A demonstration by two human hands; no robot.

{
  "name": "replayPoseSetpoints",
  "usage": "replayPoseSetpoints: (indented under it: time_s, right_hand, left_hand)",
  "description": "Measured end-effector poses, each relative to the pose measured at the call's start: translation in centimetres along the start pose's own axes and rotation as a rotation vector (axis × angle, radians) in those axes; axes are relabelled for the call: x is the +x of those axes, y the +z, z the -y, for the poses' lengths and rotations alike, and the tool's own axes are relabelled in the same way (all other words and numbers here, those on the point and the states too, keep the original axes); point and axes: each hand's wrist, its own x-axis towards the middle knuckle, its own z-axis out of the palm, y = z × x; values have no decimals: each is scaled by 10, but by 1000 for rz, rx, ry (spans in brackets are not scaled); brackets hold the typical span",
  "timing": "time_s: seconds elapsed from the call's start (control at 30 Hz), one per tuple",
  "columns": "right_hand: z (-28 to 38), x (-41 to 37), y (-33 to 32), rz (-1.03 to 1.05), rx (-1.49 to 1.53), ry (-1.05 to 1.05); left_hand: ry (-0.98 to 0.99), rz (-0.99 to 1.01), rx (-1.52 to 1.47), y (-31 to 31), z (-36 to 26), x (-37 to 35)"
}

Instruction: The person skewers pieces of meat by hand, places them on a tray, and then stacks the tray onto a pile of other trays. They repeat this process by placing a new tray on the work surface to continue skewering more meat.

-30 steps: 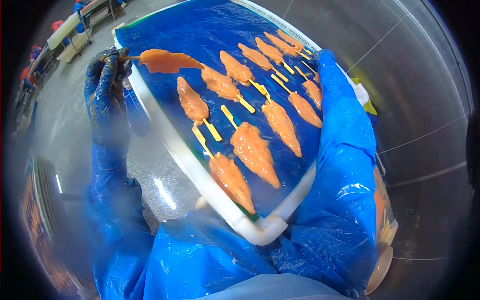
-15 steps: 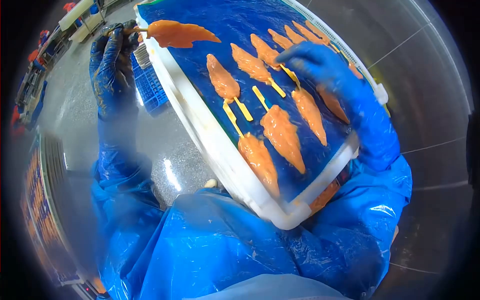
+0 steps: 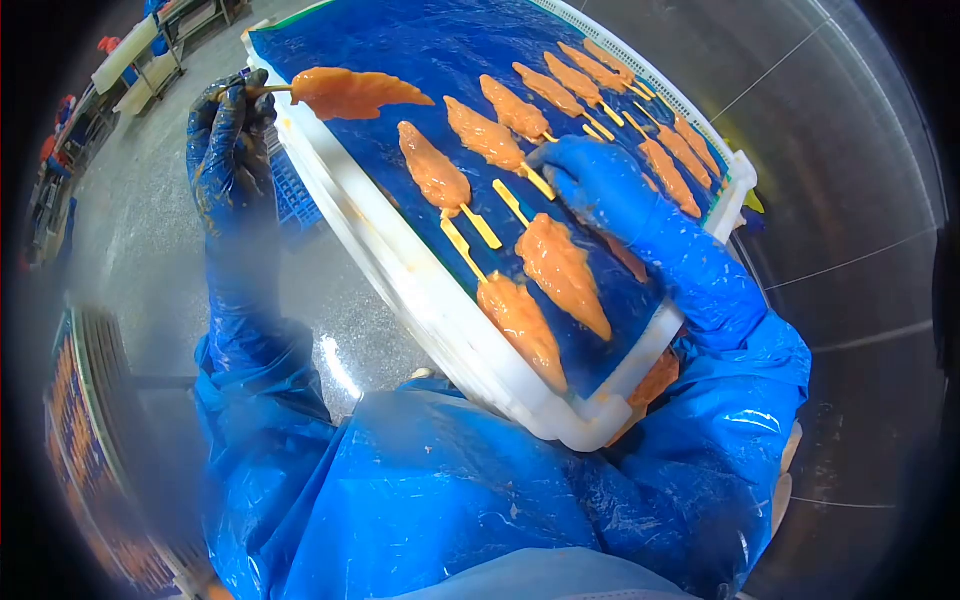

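Note:
My left hand [image 3: 232, 130], in a dark, smeared glove, pinches the stick of a chicken skewer [image 3: 355, 94]. The skewer's pale orange meat points right, above the left rim of the white tray [image 3: 375, 255]. Inside the tray, my right hand [image 3: 595, 185] in a blue glove is curled low over the blue sheet [image 3: 370, 150]. Its fingertips are beside the flat stick of one laid-out skewer [image 3: 485, 135]; what they hold, if anything, is hidden. Nearer my body lie two more skewers, a left one [image 3: 520, 325] and a right one [image 3: 563, 270]. A piece under my right wrist is mostly covered.
Several more skewers [image 3: 670, 175] lie in rows at the tray's far right. Blue crates [image 3: 292, 190] stand on the floor left of the tray. A stack of loaded trays [image 3: 85, 430] is at lower left. Worktables [image 3: 135, 65] stand farther back.
My right hand has come down and toward me, uncovering far skewers and hiding a nearer one. My left hand still holds its skewer. The view has shifted slightly.

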Motion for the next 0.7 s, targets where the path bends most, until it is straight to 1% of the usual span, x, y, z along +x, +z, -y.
replayPoseSetpoints:
  time_s: [0.03, 0.07, 0.1, 0.17, 0.27, 0.37, 0.5, 0.57, 0.7]
  right_hand:
    - [-3, 0, 6, -3, 20, -23]
    - [-12, 1, 17, -136, 37, -86]
    - [-16, 2, 20, -140, 37, -82]
    - [-17, 3, 22, -123, 16, -89]
    - [-12, 3, 18, -99, -22, -67]
    - [-9, 5, 17, -80, -53, -32]
    - [4, 7, 7, -34, -93, -32]
    - [9, 9, 2, 137, -125, 5]
    - [11, 11, 3, 115, -63, 16]
  left_hand:
    - [-13, -7, 4, 1, -1, 0]
    - [-12, -5, 2, 1, -1, -1]
    - [-21, -14, 18, 3, -1, -2]
    - [-30, -13, 27, 5, 0, -1]
    - [-42, 6, -35, 1, 5, 1]
    - [-47, 57, -49, 0, 10, 4]
    - [-57, 43, -67, 3, 13, 6]
    - [-51, 54, -76, 5, 13, 6]
    - [-71, 34, -85, 11, 12, 7]
